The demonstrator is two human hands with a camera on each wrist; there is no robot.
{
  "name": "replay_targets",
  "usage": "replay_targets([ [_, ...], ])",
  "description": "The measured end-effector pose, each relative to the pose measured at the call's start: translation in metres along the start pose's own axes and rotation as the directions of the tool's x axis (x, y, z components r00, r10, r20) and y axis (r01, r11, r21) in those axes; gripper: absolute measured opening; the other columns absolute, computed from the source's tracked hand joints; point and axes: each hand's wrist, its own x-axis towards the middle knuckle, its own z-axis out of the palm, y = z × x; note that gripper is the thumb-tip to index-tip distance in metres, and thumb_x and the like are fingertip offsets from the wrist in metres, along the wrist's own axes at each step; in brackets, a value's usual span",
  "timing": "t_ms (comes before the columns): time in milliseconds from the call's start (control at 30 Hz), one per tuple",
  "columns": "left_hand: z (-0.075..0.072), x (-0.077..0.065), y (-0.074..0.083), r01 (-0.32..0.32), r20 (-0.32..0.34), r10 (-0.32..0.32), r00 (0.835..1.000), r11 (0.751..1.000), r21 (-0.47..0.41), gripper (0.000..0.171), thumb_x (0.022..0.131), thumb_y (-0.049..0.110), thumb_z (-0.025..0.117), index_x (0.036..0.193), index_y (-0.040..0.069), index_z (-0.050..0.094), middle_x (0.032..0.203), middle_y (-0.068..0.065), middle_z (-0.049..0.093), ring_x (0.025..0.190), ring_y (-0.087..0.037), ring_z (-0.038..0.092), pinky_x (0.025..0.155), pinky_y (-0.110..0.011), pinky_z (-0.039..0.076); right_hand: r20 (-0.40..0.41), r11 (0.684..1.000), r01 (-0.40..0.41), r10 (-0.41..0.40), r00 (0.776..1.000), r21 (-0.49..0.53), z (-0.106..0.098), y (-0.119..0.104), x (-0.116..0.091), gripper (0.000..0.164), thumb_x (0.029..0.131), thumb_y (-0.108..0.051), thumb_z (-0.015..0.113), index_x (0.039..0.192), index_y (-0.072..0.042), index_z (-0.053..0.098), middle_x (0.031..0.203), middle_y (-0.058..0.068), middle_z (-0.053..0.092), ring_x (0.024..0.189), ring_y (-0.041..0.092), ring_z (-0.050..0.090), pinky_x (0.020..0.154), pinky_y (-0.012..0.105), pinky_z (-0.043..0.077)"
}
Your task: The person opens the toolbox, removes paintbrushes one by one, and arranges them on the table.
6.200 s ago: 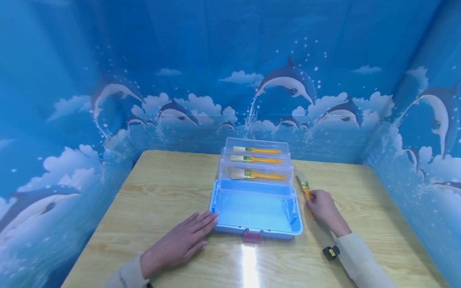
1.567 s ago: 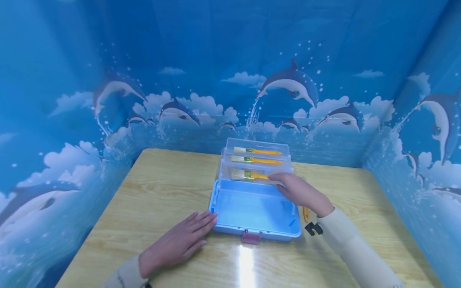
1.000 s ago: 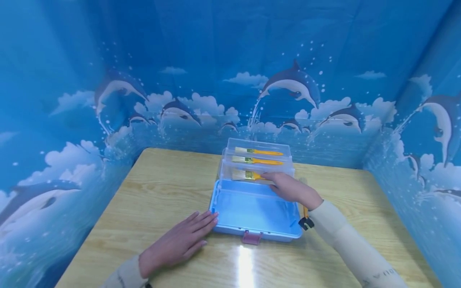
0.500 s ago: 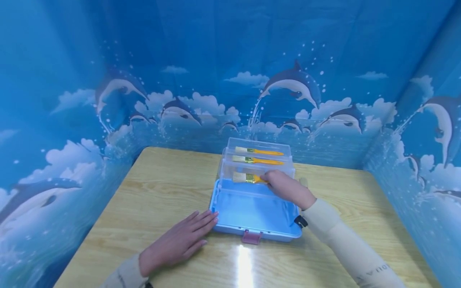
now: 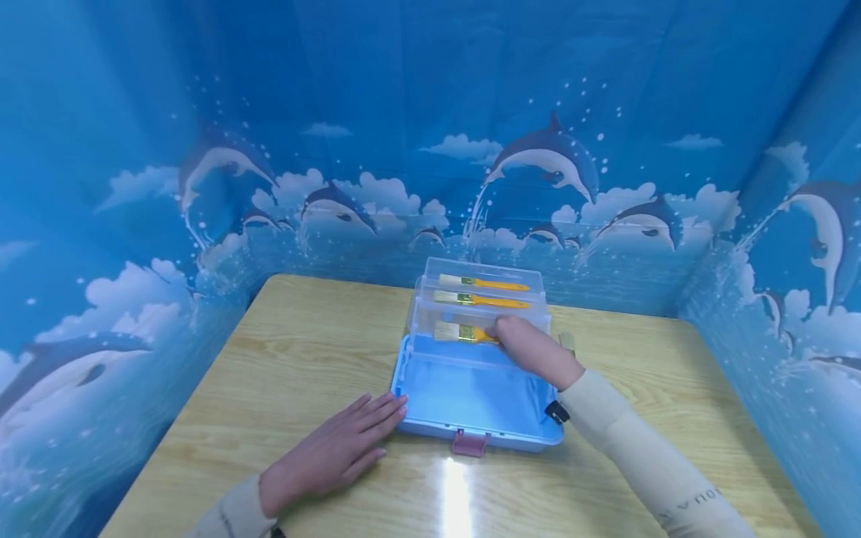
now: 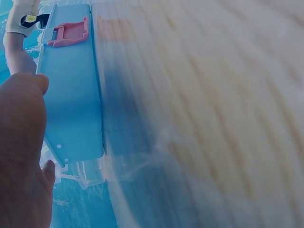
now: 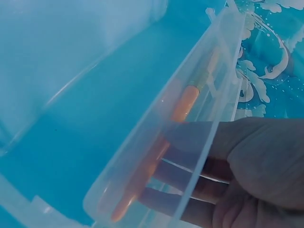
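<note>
Right hand (image 5: 529, 347) pinches a paintbrush (image 5: 464, 332) in a clear tray (image 5: 423, 323) (two brushes (image 5: 501, 302) sit above); left hand (image 5: 336, 450) — fingers straight — touches the blue box (image 5: 471, 403).

Booth-like space, room type unclear: dolphin-print backdrop (image 5: 417, 127) on 3 sides, wood-grain table (image 5: 316, 344).

Brush handles (image 5: 483, 335) are orange, the box (image 5: 471, 400) blue, the backdrop (image 5: 377, 90) dolphin-patterned.
</note>
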Motion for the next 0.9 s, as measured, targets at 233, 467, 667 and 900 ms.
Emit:
replay_targets([
  [233,0.0009,-0.0008,-0.0001,-0.003,-0.008,0.003,1.0,1.0,-0.001,0.063,0.107,0.034,0.049,0.162,0.016,0.025,0.171,0.003,0.017,0.156,-0.019,0.022,0.126,-0.045,0.023,0.01,1.0,-0.016,0.016,1.0,-0.007,0.001,0.0002,0.0,0.018,0.098,-0.003,0.065,0.111,0.0,0.077,0.102,0.014,0.076,0.093,0.026,0.073,0.075,0.034,0.063],
  [467,0.0006,0.0,0.0006,0.004,0.011,-0.004,1.0,1.0,-0.001,0.063,0.107,0.035,0.049,0.162,0.016,0.024,0.171,0.004,0.016,0.156,-0.018,0.021,0.127,-0.043,0.021,-0.027,0.999,0.004,-0.002,1.0,0.049,0.0036,0.0025,-0.0008,0.02,0.099,-0.002,0.063,0.115,0.003,0.075,0.12,0.02,0.073,0.114,0.034,0.069,0.09,0.043,0.062],
  [667,0.0007,0.0,0.0005,0.002,0.0,-0.002,1.0,1.0,0.004,0.064,0.107,0.035,0.05,0.162,0.017,0.023,0.171,0.004,0.017,0.156,-0.018,0.021,0.125,-0.046,0.025,-0.027,0.998,-0.012,0.014,1.0,0.064,0.0058,0.0051,-0.0014,0.027,0.099,-0.003,0.063,0.126,0.001,0.07,0.134,0.02,0.066,0.129,0.037,0.06,0.104,0.049,0.055],
  [900,0.0007,0.0001,0.0005,0.006,-0.003,-0.006,1.0,1.0,0.0,0.065,0.107,0.035,0.05,0.163,0.018,0.023,0.171,0.004,0.017,0.156,-0.017,0.02,0.125,-0.045,0.024,-0.005,1.0,-0.004,0.004,1.0,0.005,0.0068,0.0064,-0.0046,0.028,0.099,-0.006,0.064,0.126,-0.005,0.071,0.129,0.017,0.069,0.12,0.034,0.066,0.098,0.045,0.059],
])
